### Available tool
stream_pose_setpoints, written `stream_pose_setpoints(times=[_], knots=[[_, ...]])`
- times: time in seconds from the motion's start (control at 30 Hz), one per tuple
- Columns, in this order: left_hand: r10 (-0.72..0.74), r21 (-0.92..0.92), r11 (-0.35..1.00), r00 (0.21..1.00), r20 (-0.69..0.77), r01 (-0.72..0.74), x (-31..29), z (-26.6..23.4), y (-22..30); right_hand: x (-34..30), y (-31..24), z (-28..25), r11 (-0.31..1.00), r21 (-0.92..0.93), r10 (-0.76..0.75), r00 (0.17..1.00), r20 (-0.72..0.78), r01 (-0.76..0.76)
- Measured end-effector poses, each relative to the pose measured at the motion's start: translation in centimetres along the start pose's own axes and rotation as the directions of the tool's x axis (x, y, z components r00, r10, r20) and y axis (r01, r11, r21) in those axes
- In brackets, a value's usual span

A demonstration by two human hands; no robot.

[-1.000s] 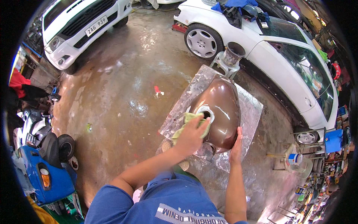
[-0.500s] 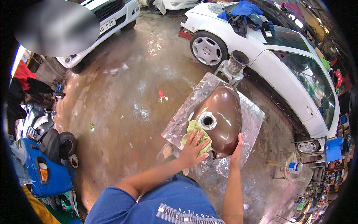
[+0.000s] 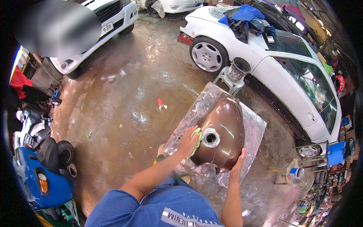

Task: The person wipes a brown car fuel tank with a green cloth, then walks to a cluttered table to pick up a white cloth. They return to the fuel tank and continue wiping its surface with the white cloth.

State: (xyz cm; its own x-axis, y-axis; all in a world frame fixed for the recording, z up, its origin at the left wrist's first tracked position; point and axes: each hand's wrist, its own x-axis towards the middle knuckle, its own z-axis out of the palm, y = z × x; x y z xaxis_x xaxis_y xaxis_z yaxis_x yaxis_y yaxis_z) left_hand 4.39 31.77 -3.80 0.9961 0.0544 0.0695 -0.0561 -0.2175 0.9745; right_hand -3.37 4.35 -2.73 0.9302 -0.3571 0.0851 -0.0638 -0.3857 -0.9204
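A glossy brown motorcycle fuel tank (image 3: 228,125) lies on a paint-marked board (image 3: 254,126) in front of me. Its round filler opening (image 3: 210,139) has a whitish ring around it. My left hand (image 3: 187,142) presses a crumpled light-green cloth (image 3: 197,140) to the tank's left flank, beside that ring; its fingertips are partly hidden by the cloth. Against the tank's right side rests my right hand (image 3: 237,165), fingers stretched out along the edge, holding nothing else.
Just beyond the board, a dark bucket (image 3: 239,69) sits on a white stool (image 3: 229,82). A white car (image 3: 287,83) stands at the right, another white vehicle (image 3: 89,47) at the far left. A blue scooter (image 3: 51,178) is on my left. The floor (image 3: 113,125) looks wet.
My left hand has slid the cloth from the near side of the filler ring to the tank's left flank. The tank's near end shows more. My right hand stays on the right side.
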Motion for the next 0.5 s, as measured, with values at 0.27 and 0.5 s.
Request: stream_pose_setpoints(times=[0.27, 0.5], knots=[[-0.108, -0.190, 0.964, 0.923, 0.370, 0.189, 16.0, 2.7, -5.8, -0.1, -3.8, 1.5, 0.958, -0.261, 0.122, 0.992, -0.008, -0.120], [-0.351, -0.664, 0.567, 0.872, 0.342, 0.488, 6.3, 0.8, -9.6, -0.5, -4.1, 1.3, 0.984, -0.140, 0.115, 0.992, 0.044, -0.107]])
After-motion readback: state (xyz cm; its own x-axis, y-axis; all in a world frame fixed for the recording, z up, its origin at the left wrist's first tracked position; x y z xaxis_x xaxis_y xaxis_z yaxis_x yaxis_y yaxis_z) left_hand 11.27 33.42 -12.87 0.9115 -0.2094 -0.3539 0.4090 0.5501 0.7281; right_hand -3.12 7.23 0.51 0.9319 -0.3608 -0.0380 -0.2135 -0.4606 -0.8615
